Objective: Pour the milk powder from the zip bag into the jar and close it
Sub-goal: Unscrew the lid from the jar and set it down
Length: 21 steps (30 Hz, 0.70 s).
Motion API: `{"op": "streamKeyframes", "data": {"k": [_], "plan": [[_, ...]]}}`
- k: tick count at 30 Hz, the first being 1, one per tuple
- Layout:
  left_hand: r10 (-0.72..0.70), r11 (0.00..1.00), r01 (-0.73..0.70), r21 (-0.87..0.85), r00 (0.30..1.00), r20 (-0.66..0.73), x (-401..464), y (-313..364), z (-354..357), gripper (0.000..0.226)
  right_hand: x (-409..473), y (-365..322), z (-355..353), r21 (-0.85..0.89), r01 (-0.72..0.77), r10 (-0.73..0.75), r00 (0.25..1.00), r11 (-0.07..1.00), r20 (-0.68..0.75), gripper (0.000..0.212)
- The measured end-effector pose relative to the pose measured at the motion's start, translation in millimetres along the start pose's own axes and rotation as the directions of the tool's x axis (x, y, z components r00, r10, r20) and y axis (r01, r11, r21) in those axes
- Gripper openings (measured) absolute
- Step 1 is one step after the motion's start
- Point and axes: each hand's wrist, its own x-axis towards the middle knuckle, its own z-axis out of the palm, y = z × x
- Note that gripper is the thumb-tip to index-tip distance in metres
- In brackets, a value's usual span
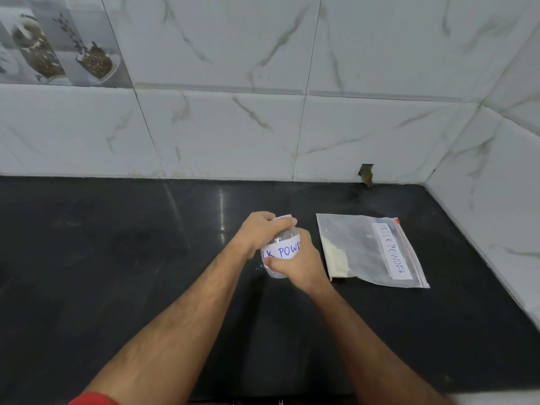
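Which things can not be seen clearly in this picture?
- Jar lid, head view: the left hand covers it, so whether it is on tight cannot be told.
- Jar contents: hidden by the label and the right hand.
- Zip bag seal: too small to tell open or closed.
- Jar label: its first letters are hidden by the hands.

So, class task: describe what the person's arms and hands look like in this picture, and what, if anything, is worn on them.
Both forearms are bare, with visible hair. The left hand and right hand wear no gloves; no rings, watch or bracelet show. A bit of red sleeve shows at the bottom edge, on the left arm. No sleeve is visible on the right arm within the frame.
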Motion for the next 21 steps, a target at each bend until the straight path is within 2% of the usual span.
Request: {"op": "streamKeyframes", "data": {"k": [3, 5, 8, 10, 11, 13, 15, 21], "plan": [[0.016, 0.998, -0.021, 0.060, 0.996, 0.082, -4.9, 5.3, -11.5, 0.058, 3.7, 1.1, -8.0, -0.019, 0.067, -0.065, 0.995, 0.998, 0.070, 0.090], [0.023, 0.999, -0.018, -0.031, 0.989, 0.147, -6.3, 7.2, -20.4, 0.059, 8.2, 1.4, -12.4, 0.069, 0.084, -0.093, 0.985, 0.994, 0.142, 0.089], [0.045, 0.959, 0.018, -0.282, 0.975, 0.216, -8.3, 4.0, -33.2, 0.041, 9.8, 1.2, -15.7, 0.163, 0.070, -0.098, 0.980, 0.984, 0.172, 0.080], [0.085, 0.947, -0.012, -0.320, 0.973, 0.215, -7.0, -5.5, -38.2, 0.017, 10.4, 3.4, -16.9, 0.172, 0.050, -0.079, 0.983, 0.984, 0.164, 0.077], [0.090, 0.950, -0.031, -0.309, 0.980, 0.178, -7.7, -9.6, -38.3, 0.016, 10.1, 4.2, -17.4, 0.144, 0.043, -0.064, 0.987, 0.989, 0.146, 0.079], [0.061, 0.956, -0.044, -0.291, 0.997, 0.050, -9.3, -14.6, -36.8, 0.037, 10.1, 5.8, -16.7, 0.084, 0.046, -0.056, 0.991, 0.995, 0.122, 0.085], [0.076, 0.949, -0.078, -0.307, 0.997, -0.016, -9.9, -17.6, -36.4, 0.053, 9.5, 7.4, -14.3, 0.069, 0.049, -0.057, 0.991, 0.996, 0.124, 0.089], [0.123, 0.975, -0.110, -0.194, 0.991, 0.057, -9.7, -19.5, -29.5, 0.078, 6.7, 9.3, -4.1, -0.031, 0.088, -0.083, 0.986, 0.996, 0.148, 0.087]]}}
